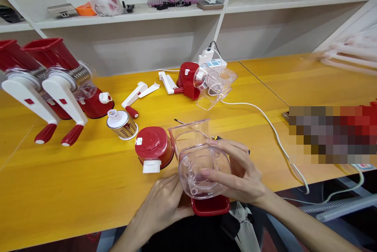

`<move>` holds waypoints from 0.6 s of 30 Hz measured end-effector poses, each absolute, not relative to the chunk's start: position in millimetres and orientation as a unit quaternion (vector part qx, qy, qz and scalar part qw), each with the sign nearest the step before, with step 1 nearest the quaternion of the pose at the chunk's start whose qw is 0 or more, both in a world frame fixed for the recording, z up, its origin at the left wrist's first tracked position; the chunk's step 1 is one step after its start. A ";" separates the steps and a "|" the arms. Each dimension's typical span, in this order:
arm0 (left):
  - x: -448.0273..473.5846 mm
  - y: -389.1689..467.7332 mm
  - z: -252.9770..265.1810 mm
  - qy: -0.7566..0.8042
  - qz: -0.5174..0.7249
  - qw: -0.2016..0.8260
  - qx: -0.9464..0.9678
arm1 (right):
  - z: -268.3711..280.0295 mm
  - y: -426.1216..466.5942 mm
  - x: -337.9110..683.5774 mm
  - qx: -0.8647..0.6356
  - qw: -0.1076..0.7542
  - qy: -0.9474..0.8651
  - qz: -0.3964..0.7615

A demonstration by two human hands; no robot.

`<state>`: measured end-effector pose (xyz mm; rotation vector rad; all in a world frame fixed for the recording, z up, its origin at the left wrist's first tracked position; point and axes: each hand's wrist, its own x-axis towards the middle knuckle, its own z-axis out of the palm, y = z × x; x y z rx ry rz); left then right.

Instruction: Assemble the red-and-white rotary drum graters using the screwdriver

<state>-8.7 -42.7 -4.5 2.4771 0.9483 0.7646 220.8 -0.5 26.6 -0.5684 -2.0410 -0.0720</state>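
Both hands hold a clear plastic grater housing (198,157) with a red hopper part (211,205) at its lower end, near the table's front edge. My left hand (160,206) grips it from below left. My right hand (238,173) wraps over its right side, fingers across the clear drum opening. Just left of it a red suction base (153,146) with a white tab lies on the yellow table (73,181). A metal grating drum (122,124) lies further left.
Two assembled red-and-white rotary graters (63,87) stand at the left. A white crank handle (136,96), another partly assembled grater (203,81), a power strip (210,59) and a white cable (273,130) lie behind. Shelves hold clutter. A blurred patch covers the right.
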 end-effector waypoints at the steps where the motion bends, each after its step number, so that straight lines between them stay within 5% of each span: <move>1: -8.4 -42.6 -4.4 0.339 0.273 0.190 0.880 | 28.1 0.2 220.6 -0.232 0.492 -0.839 -0.028; 18: -8.0 -41.6 -3.2 0.365 0.258 0.212 0.869 | 47.0 54.4 201.4 -0.341 0.491 -0.797 0.084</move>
